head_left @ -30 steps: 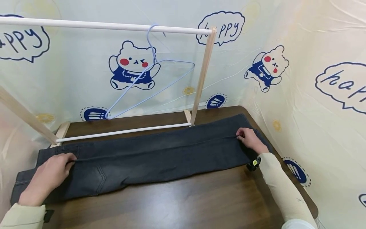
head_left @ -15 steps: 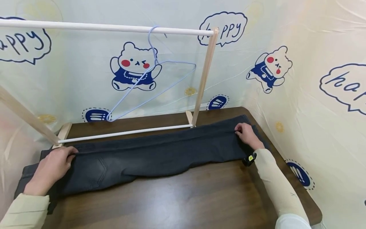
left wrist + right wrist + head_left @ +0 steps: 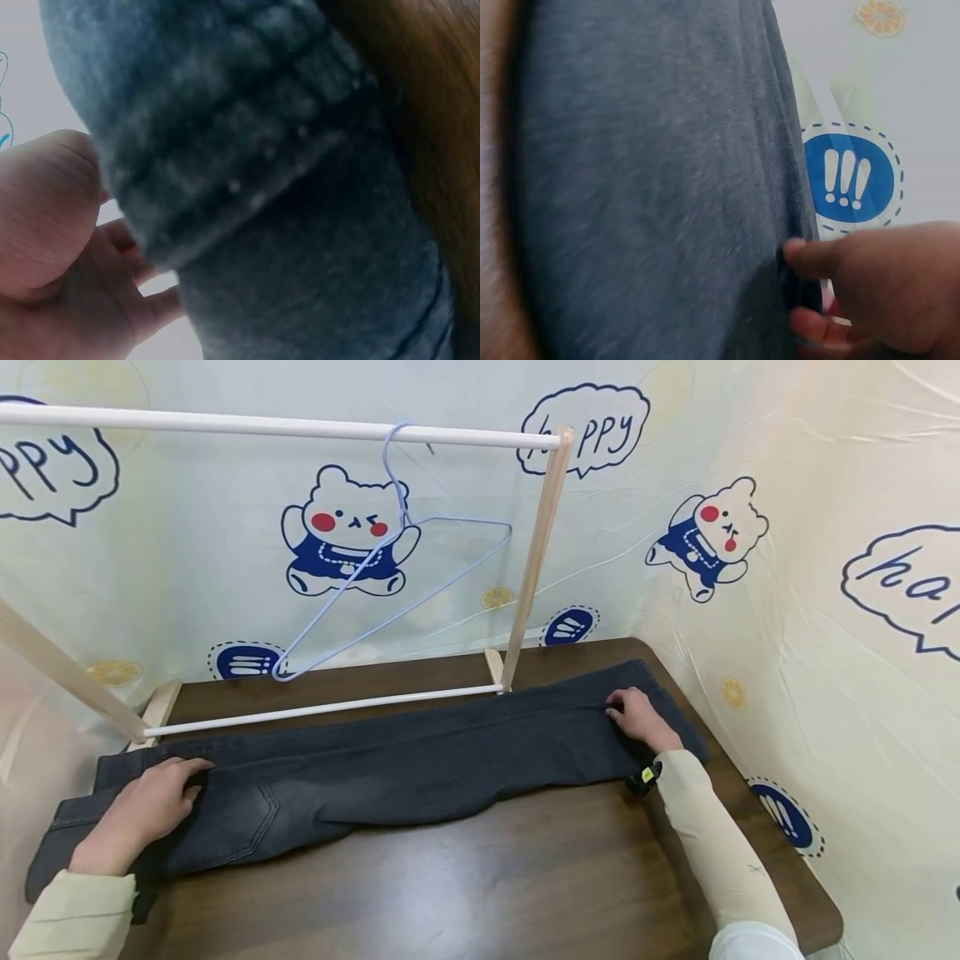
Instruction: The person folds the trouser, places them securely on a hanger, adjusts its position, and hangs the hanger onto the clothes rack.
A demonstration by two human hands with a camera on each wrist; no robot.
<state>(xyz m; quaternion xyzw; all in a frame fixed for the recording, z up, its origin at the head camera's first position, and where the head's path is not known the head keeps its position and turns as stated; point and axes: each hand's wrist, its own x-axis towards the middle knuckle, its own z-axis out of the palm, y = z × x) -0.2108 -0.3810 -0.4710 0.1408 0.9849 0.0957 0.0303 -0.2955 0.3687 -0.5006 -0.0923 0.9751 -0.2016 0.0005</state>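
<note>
Dark grey jeans [image 3: 450, 760] lie lengthwise across the brown table [image 3: 420, 893], with a long fold line along them. Over the waist end, near a stitched back pocket [image 3: 243, 831], my left hand [image 3: 150, 806] rests with its index finger straight and its thumb apart. In the left wrist view the spread left hand [image 3: 82, 292] is partly hidden behind the denim. At the leg end my right hand [image 3: 637, 718] touches the fold line, thumb and fingertips a little apart. Close up in the right wrist view, the right hand's thumb [image 3: 810, 257] touches the cloth edge.
A rack with wooden posts [image 3: 536, 560] and a white top bar [image 3: 247, 425] stands behind the jeans. On that bar hangs a light blue wire hanger [image 3: 450, 585]. The rack's lower bar [image 3: 322, 712] runs just beyond the jeans. A printed curtain [image 3: 825, 610] surrounds the table.
Both hands have moved the near layer of the jeans slightly away from the body. The left thumb and index finger have parted from the cloth, and the right fingertips have drawn apart.
</note>
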